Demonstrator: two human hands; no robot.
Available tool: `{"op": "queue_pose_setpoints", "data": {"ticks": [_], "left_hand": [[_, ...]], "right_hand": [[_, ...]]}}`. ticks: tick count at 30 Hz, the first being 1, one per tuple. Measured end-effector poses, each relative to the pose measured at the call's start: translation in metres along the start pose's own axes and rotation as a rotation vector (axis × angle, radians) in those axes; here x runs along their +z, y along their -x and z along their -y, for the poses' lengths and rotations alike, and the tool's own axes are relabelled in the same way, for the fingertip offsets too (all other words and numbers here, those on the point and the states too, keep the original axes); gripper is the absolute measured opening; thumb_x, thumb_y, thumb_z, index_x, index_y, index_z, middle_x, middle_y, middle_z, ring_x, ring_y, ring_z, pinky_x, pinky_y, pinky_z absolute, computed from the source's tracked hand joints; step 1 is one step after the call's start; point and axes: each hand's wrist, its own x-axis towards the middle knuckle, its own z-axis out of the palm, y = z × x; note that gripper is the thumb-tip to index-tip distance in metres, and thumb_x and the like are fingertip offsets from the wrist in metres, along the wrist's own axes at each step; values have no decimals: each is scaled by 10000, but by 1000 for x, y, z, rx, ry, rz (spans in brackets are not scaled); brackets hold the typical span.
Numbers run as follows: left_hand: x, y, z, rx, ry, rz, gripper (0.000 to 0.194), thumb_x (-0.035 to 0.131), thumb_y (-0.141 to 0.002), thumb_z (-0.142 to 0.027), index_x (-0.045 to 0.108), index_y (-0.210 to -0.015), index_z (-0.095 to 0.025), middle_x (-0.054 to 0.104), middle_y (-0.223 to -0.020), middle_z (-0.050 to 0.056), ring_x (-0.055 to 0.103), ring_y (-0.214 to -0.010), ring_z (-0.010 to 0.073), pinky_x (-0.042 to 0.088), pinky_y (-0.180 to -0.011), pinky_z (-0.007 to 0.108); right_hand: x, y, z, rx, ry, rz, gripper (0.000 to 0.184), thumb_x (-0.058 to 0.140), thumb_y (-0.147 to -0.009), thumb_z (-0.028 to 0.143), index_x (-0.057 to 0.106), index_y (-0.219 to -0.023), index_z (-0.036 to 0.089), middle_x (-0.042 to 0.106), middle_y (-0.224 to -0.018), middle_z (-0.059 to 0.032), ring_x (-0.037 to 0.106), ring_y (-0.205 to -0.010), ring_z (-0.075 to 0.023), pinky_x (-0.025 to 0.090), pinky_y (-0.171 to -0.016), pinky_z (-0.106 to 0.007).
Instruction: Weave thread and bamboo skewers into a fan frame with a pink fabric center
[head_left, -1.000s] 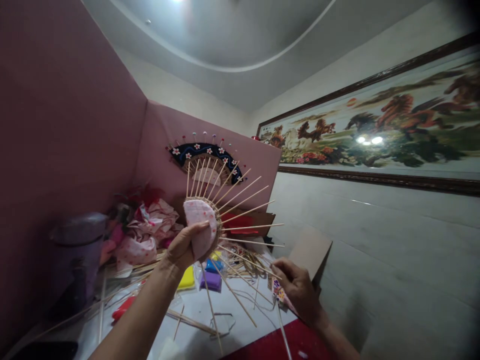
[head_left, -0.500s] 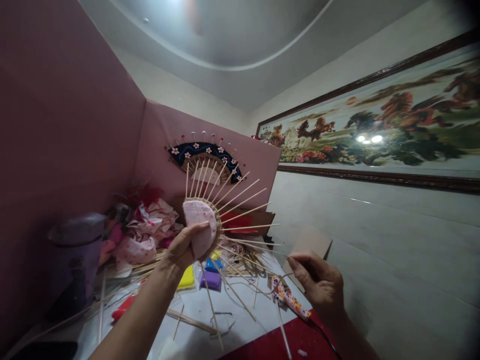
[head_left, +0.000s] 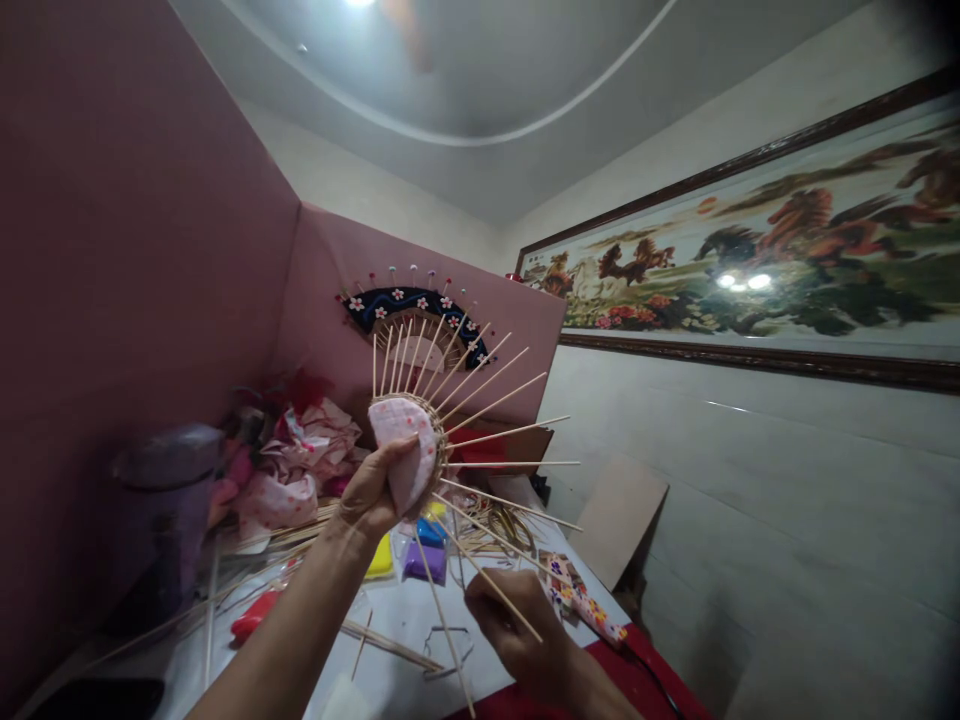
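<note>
Head view: left hand (head_left: 373, 488) closed on the half-disc (head_left: 421, 462), thumb across its cloth face — held up over the table (head_left: 397, 618), sticks (head_left: 517, 464) fanned out. Right hand (head_left: 521, 622), curled, behind a lower stick — its grip cannot be told. Beyond: packs (head_left: 424, 563) on the table, dark fan (head_left: 409, 299) against pink panel (head_left: 517, 340), picture (head_left: 660, 280) on wall (head_left: 750, 460).

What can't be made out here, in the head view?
In the head view:
Left hand: most fingers hidden behind the spotted-cloth half-disc.
Right hand: fingertips hidden by its own knuckles.
Horse picture: right end cut off by image edge.
Black object: cut off by bottom edge.
</note>
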Motion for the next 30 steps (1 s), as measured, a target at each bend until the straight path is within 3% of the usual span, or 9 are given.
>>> {"op": "queue_pose_setpoints", "data": {"ticks": [3,9,18,26,30], "left_hand": [[1,1,2,-37,-3,22,138,473,-829,-95,606,-863,-82,712,-677,120,699,-639,218,589,-649,347],[2,-1,5,-16,-5,-10,108,516,-805,-81,620,-832,-90,715,-656,112,696,-600,220,590,-617,333],[-1,-5,6,-2,-19,35,105,559,-818,-157,632,-867,-100,719,-678,116,701,-638,242,588,-641,369],[-1,-4,2,29,-69,32,122,537,-846,-185,624,-836,-100,711,-658,113,699,-625,226,589,-636,340],[-1,-3,-1,25,-50,-3,114,553,-835,-186,620,-881,-105,712,-667,106,701,-645,236,589,-638,357]], "right_hand": [[15,-2,2,-36,-21,-9,145,475,-817,132,529,-690,177,440,-571,44,373,-528,-85,270,-520,-219],[32,-4,2,30,29,-12,142,481,-810,126,555,-706,189,489,-580,37,392,-540,-92,257,-526,-231],[41,-8,6,-12,1,11,169,475,-778,77,507,-657,191,507,-613,39,394,-550,-89,267,-545,-235],[22,2,-12,2,-34,-71,183,462,-846,164,563,-695,178,518,-602,17,435,-547,-102,313,-546,-227],[-4,8,-21,110,-53,-231,245,477,-877,281,582,-686,170,524,-607,0,459,-567,-115,353,-552,-227]]}}
